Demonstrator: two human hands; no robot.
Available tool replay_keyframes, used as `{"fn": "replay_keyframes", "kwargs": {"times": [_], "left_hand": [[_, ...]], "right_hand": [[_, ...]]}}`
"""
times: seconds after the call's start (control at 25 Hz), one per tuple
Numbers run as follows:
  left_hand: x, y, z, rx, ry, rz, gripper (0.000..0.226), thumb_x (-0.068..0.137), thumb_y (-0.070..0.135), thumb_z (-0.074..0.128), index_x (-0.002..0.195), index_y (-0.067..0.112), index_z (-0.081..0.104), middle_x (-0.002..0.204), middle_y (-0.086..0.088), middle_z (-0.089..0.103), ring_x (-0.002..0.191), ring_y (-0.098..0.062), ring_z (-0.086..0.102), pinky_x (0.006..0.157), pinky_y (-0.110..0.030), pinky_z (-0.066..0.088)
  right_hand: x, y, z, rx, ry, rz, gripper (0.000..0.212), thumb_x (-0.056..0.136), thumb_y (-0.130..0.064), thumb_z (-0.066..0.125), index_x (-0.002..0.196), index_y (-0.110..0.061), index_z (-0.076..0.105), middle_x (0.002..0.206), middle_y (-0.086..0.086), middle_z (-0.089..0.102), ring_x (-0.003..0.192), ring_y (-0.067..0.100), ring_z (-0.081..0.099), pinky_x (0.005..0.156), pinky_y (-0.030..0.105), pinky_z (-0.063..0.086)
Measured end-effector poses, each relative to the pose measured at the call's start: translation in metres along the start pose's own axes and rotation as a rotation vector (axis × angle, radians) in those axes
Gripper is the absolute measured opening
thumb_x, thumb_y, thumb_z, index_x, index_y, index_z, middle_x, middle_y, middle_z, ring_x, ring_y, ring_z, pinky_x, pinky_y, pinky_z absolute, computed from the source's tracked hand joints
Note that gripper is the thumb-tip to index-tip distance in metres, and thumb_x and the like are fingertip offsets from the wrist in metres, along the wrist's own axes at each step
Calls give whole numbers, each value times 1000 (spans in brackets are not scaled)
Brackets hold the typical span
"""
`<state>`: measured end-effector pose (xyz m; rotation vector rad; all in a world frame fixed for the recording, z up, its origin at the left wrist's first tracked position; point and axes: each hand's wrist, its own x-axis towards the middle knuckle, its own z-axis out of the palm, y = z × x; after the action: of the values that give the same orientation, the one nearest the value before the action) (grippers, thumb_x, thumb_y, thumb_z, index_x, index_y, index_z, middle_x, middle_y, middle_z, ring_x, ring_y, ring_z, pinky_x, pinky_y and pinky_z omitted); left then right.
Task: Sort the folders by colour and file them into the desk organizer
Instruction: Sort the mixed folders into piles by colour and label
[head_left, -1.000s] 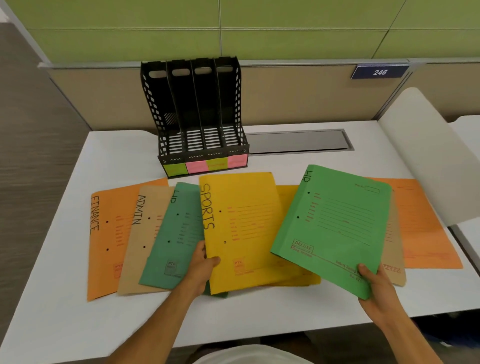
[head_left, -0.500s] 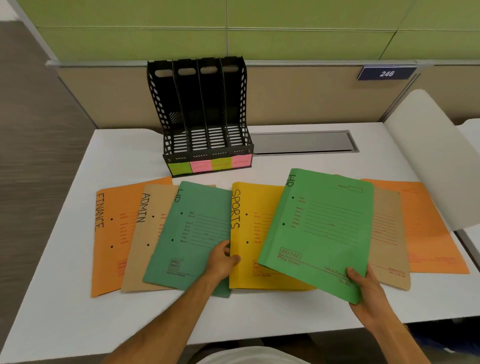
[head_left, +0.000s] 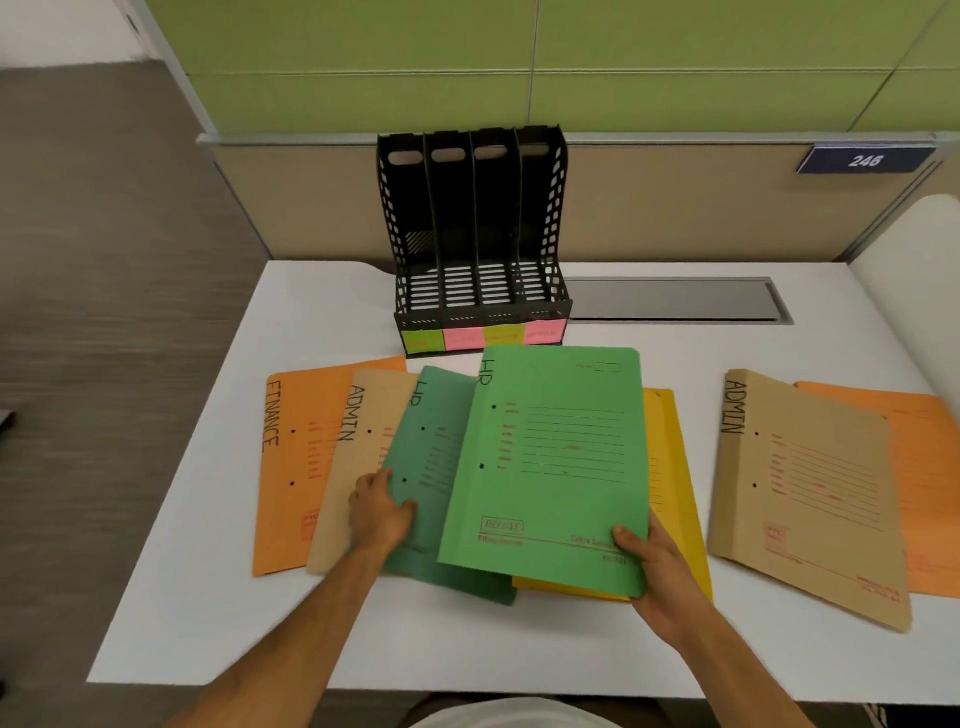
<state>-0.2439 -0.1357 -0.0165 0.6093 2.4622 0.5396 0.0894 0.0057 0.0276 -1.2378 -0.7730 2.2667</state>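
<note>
My right hand (head_left: 655, 569) grips the lower right corner of a light green HR folder (head_left: 556, 467), held over the other folders. My left hand (head_left: 378, 512) holds the left edge of a darker green HR folder (head_left: 431, 467) that lies partly under the light green one. Yellow folders (head_left: 670, 478) show beneath on the right. At the left lie an orange FINANCE folder (head_left: 291, 457) and a tan ADMIN folder (head_left: 345, 467). A second tan ADMIN folder (head_left: 800, 493) covers another orange folder (head_left: 930, 483) at the right. The black desk organizer (head_left: 475, 244) stands behind, its slots empty.
Coloured sticky labels (head_left: 483, 335) line the organizer's front. A grey cable hatch (head_left: 675, 301) is set into the white desk (head_left: 208, 597) behind the folders. A beige partition with a plate reading 246 (head_left: 865, 160) closes the back. A white chair back (head_left: 914, 234) stands at the right.
The light green HR folder has moved left, now over the yellow folders and the darker green one. My left hand shifted to the darker green folder's left edge. The view has swung left.
</note>
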Motion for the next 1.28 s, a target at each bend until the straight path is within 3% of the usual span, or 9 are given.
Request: {"fn": "replay_keyframes", "kwargs": {"times": [0.2, 0.36, 0.48, 0.56, 0.64, 0.72, 0.84, 1.08, 1.28], "left_hand": [[5, -3, 2, 191, -30, 5, 100, 66, 39, 88, 145, 17, 29, 129, -9, 42, 114, -28, 43, 90, -44, 49], [14, 1, 6, 254, -16, -57, 115, 59, 37, 91, 146, 17, 19, 126, -12, 41, 112, -28, 44, 93, -44, 48], [28, 0, -5, 97, -23, -132, 88, 57, 22, 93, 126, 12, 39, 119, -13, 53, 108, -29, 53, 93, -45, 52], [36, -2, -13, -51, -70, -146, 63, 64, 12, 90, 115, 9, 52, 112, -11, 66, 97, -27, 65, 82, -41, 59], [39, -6, -18, -201, -110, -155, 41, 79, 9, 79, 115, 9, 59, 110, -11, 71, 87, -26, 70, 73, -36, 60], [40, -11, -23, -307, -136, -143, 25, 92, 13, 65, 116, 12, 58, 111, -9, 71, 87, -26, 71, 77, -40, 61], [38, -17, -34, -415, -191, -89, 20, 100, 15, 53, 119, 19, 53, 113, -5, 68, 93, -25, 70, 80, -44, 60], [30, -28, -74, -587, -48, -24, 20, 99, 15, 54, 112, 30, 57, 101, 2, 74, 73, -15, 77, 53, -31, 58], [24, -52, -98, -781, 36, -97, 22, 98, 10, 55, 110, 27, 62, 102, 4, 77, 81, -18, 77, 63, -36, 59]], "right_hand": [[14, 7, 15, -44, 10, 21, 46, 87, -8, 65, 125, -33, 66, 130, 10, 69, 114, 35, 69, 80, 48, 61], [18, 7, 14, -48, 39, 7, 47, 86, -8, 65, 127, -32, 64, 131, 10, 68, 114, 36, 68, 79, 48, 61], [13, 7, 11, -55, 58, 7, 46, 87, -8, 65, 127, -32, 65, 131, 10, 68, 114, 36, 68, 79, 50, 61], [11, 7, 10, -59, 59, 8, 46, 87, -8, 64, 127, -31, 65, 131, 10, 68, 113, 36, 69, 80, 51, 60], [9, 5, 9, -57, 53, 1, 47, 87, -7, 64, 129, -29, 63, 131, 11, 68, 114, 36, 68, 80, 50, 60], [7, 4, 8, -34, 49, -14, 48, 87, -6, 63, 131, -27, 62, 132, 12, 67, 114, 37, 68, 79, 50, 61], [1, 2, 9, -6, 43, -40, 48, 87, -5, 62, 131, -25, 62, 132, 12, 67, 114, 37, 68, 78, 49, 61], [-2, -3, 12, -7, 26, -51, 48, 85, -7, 64, 129, -27, 63, 132, 10, 68, 113, 35, 69, 76, 45, 62], [1, -11, 12, -32, 3, -108, 48, 86, -8, 62, 130, -27, 63, 134, 11, 66, 114, 34, 68, 77, 45, 62]]}}
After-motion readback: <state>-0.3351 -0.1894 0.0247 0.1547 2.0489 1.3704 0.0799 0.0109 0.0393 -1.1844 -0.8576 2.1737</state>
